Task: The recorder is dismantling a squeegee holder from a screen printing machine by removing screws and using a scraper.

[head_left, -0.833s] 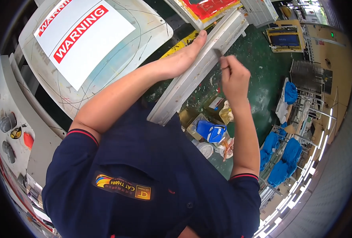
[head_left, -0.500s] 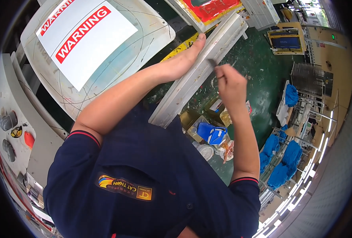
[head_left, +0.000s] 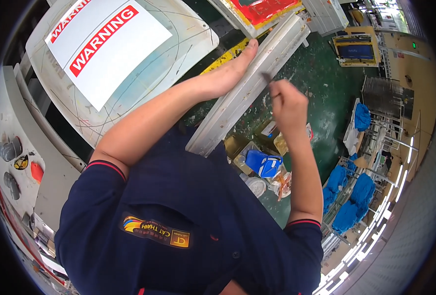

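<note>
A long, pale metal frame [head_left: 247,93] stands tilted in front of my body, seen edge-on, with small stains along its side. My left hand [head_left: 229,73] holds it from the left; the thumb points up along the far part, and the other fingers are mostly hidden. In the closed fingers of my right hand [head_left: 290,101] is a small dark scraper [head_left: 266,77]. Its flat tip meets the near side of the frame, around the middle of its length. Motion blurs the scraper a little, and its handle is covered by my fist.
At left, a white board [head_left: 188,56] carries a white sheet with red printed bands [head_left: 139,56]. A red-coated screen [head_left: 262,12] leans beyond the frame. On the green floor are a blue container [head_left: 263,163] and several tubs. Blue cloth bundles [head_left: 343,216] hang on racks at right.
The frame and both hands appear shifted very slightly right in the view. My right hand has moved the scraper a short way along the frame; both grips are the same.
</note>
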Tool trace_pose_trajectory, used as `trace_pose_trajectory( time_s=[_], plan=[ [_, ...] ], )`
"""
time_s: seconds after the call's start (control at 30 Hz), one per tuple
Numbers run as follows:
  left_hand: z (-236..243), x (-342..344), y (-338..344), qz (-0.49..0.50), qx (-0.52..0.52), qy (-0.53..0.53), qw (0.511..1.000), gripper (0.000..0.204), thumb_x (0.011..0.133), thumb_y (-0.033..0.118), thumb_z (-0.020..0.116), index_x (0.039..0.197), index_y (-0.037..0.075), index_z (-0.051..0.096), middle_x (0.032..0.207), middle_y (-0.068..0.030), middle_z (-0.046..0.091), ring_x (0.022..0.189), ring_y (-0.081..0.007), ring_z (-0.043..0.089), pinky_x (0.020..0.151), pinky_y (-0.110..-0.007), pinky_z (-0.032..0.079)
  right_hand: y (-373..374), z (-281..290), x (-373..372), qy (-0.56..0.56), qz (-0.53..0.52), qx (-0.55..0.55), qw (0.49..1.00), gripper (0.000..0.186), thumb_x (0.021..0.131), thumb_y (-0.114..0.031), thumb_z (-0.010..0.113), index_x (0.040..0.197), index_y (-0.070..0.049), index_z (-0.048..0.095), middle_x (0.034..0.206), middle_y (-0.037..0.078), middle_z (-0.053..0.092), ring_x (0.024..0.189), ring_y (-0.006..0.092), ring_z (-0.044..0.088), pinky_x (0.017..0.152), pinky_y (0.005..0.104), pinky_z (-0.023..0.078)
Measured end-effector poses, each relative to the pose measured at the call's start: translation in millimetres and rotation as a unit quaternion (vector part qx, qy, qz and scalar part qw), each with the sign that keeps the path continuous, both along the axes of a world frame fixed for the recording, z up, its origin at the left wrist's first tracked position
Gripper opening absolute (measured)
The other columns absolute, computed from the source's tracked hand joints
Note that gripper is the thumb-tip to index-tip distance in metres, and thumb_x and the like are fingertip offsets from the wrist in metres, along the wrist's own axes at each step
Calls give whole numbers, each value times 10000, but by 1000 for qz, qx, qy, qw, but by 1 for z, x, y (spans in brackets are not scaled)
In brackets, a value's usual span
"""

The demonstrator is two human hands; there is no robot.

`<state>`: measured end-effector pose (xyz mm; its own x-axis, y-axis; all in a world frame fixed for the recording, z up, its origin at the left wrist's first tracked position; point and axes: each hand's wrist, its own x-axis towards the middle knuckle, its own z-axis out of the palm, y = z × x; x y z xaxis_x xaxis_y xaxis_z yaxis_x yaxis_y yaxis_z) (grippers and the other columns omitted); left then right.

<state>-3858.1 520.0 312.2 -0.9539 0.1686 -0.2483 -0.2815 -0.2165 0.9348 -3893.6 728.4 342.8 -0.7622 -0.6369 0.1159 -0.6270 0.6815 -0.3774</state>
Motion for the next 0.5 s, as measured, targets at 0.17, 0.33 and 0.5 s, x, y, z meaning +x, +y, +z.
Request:
trace_pose_trajectory(
  time_s=[0.17,0.33,0.5],
  plan=[
    [-8,3,5,14,-27,-13,999,962,1051,730,112,1589,-39,324,1588,-233,410,1464,-274,397,1220,-375,287,5,-14,20,5,53,1,999,87,954,-102,649,883,-54,633,798,140,647,745,347,676,638,430,530],
    [-3,-2,3,-38,36,10,999,930,1070,696,128,1603,-49,286,1652,-227,324,1537,-279,303,1251,-366,237,7,-9,15,1,23,-26,999,170,980,-125,644,843,-44,584,789,137,634,714,365,646,631,448,512],
    [-17,-3,6,-4,9,48,999,918,1076,687,140,1606,-50,276,1643,-222,344,1512,-281,340,1240,-371,257,15,5,-1,-15,-40,-3,999,220,988,-147,664,851,-27,540,760,163,594,703,388,620,635,457,500]
  ],
)
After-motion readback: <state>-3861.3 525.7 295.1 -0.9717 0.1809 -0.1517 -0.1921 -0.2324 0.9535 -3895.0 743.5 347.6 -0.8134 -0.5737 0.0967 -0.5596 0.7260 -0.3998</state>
